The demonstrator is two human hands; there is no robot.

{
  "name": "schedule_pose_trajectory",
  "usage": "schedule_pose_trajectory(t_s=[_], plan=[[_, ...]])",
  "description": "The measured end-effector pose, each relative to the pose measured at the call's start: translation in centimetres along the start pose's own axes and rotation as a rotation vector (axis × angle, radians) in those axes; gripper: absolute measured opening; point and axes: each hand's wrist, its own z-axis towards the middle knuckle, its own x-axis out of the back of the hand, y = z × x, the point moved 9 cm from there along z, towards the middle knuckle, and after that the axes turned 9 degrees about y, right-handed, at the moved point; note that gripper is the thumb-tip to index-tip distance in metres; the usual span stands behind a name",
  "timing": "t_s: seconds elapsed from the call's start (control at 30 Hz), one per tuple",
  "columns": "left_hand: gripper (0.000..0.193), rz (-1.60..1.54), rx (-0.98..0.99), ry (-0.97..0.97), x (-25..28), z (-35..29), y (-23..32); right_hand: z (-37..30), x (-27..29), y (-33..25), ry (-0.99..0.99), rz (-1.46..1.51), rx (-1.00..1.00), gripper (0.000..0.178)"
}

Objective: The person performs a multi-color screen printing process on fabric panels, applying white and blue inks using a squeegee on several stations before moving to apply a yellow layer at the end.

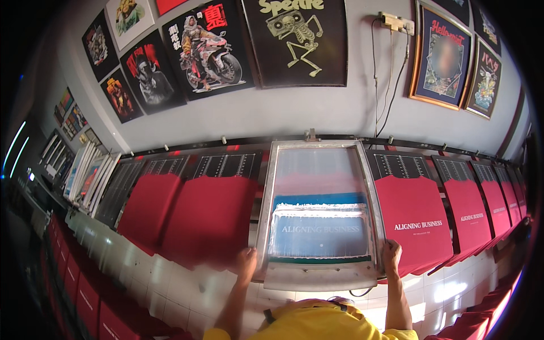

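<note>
A screen-printing frame point(320, 277) with pale metal rails lies directly before me, over one of the boards in the row. Its mesh carries a blue stencil point(317, 249) with white lettering, and a streak of white ink point(320, 211) runs across it. My left hand point(246, 264) is closed at the frame's lower left side, and my right hand point(392, 256) is closed at its lower right side. The fingers of both look curled against the rails. What lies beneath the mesh is mostly hidden. A red shirt point(416, 207) with a white print lies right of the frame; a plain red shirt point(212, 218) lies left.
Black boards with white grid marks point(226, 164) line a dark rail point(249, 140) along the wall, several dressed in red fabric. More frames point(90, 175) stack at far left. Red shirts point(85, 289) hang behind me on the left. Cables point(391, 85) dangle from a wall socket point(396, 22).
</note>
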Motion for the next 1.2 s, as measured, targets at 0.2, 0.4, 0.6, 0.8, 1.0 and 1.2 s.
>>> schedule_pose_trajectory(t_s=[0.2, 0.4, 0.6, 0.8, 1.0, 1.2], plan=[[0.036, -0.177, 0.071, -0.062, -0.4, 1.1, 2.5, 1.0, -0.8, 0.8, 0.01, -0.089, 0.002, 0.022], [0.027, -0.353, 0.27, -0.1, -1.5, 0.6, -2.5, 0.5, -0.7, -0.6, 0.039, -0.051, -0.034, 0.021], [0.021, -0.467, 0.318, -0.1, -1.9, 0.9, -3.2, 0.5, -0.6, -1.0, 0.031, -0.043, -0.015, 0.024], [0.027, -0.096, 0.215, -0.202, -0.2, 1.2, 2.1, 0.5, -0.3, -0.6, 0.056, -0.034, -0.012, 0.023], [0.039, 0.248, -0.061, -0.171, -0.1, 2.4, 0.3, 0.6, -1.4, -1.8, 0.032, -0.08, 0.049, 0.014], [0.029, 0.131, -0.186, -0.136, 0.0, 2.4, 2.6, 0.7, -2.0, -1.7, -0.049, -0.206, 0.056, 0.016]])
